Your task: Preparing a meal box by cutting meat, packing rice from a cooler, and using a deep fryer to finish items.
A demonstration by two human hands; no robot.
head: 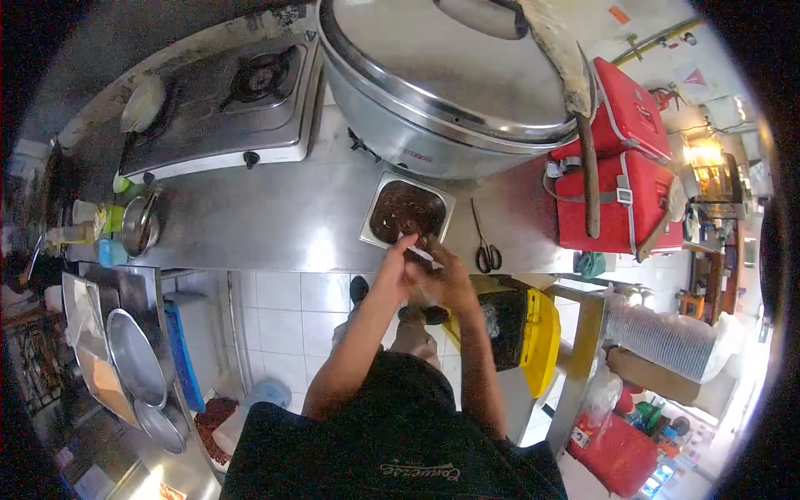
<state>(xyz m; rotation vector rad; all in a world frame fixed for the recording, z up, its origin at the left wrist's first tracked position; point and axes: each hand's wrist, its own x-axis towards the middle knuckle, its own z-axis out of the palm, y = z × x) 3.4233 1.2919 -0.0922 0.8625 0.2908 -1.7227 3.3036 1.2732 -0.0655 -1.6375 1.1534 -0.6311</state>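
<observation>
Both hands meet over the near edge of a steel food pan (pixel 367 234), which holds a dark brown, wet-looking food (pixel 406 209). Between the fingers shows a small white strip (pixel 420 252), perhaps a piece of packet or film; its kind is unclear. My left hand (pixel 398 270) has its thumb against this strip and grips it. My right hand (pixel 451 281) is blurred by motion close beside it, and its fingertips cannot be made out well. To the right of the pan, black-handled scissors (pixel 486 253) lie on the steel counter (pixel 275 212).
A large lidded steel cooker (pixel 400 137) stands behind the pan. Left of it is a gas stove (pixel 206 119); a metal bowl (pixel 139 228) sits at the counter's left. Red insulated bags (pixel 619 200) stand right, with a long wooden handle (pixel 589 181) before them. Below is a yellow-lidded bin (pixel 540 344).
</observation>
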